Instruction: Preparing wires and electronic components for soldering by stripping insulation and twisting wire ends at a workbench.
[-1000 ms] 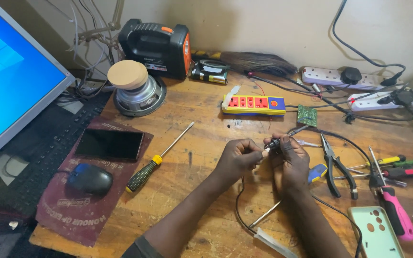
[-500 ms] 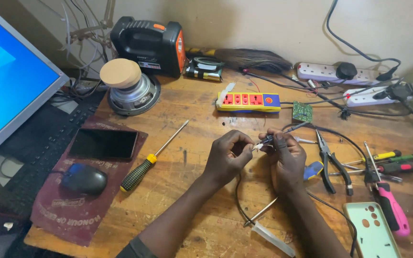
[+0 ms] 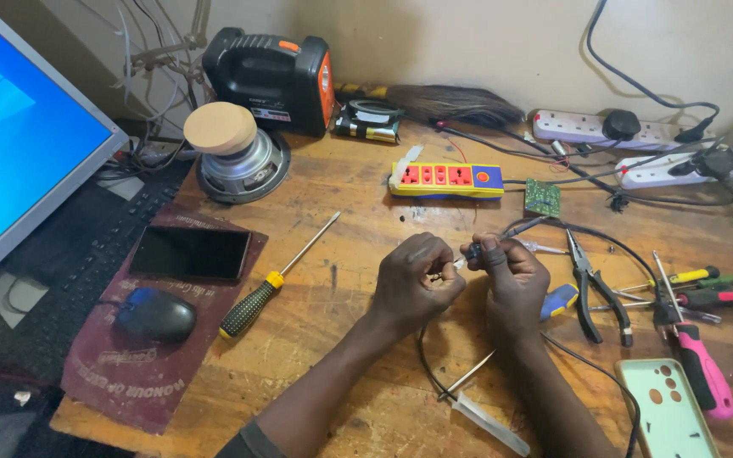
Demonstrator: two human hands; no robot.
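The left hand (image 3: 413,280) and right hand (image 3: 511,276) meet knuckle to knuckle above the middle of the desk (image 3: 366,373), both closed in a fingertip pinch on the end of a thin black cable (image 3: 468,252). What exactly sits at the cable's tip is too small to tell; a pale bit shows between the thumbs. The pinched end runs roughly left to right, its long axis level with the desk's front edge, while the rest of the cable loops down under the wrists.

To do such fine work well, it seems wise to keep both wrists braced low, grip close to the tip, and turn gently so the strands do not fray.

Just right of the right hand lie black-handled pliers (image 3: 595,284). Further right of the hands are several screwdrivers, one pink-handled (image 3: 702,365). Left of the hands rests a yellow-collared screwdriver (image 3: 273,280), then a dark phone (image 3: 190,253) and a mouse (image 3: 154,314). Behind the hands sits a yellow and blue socket strip (image 3: 447,180).
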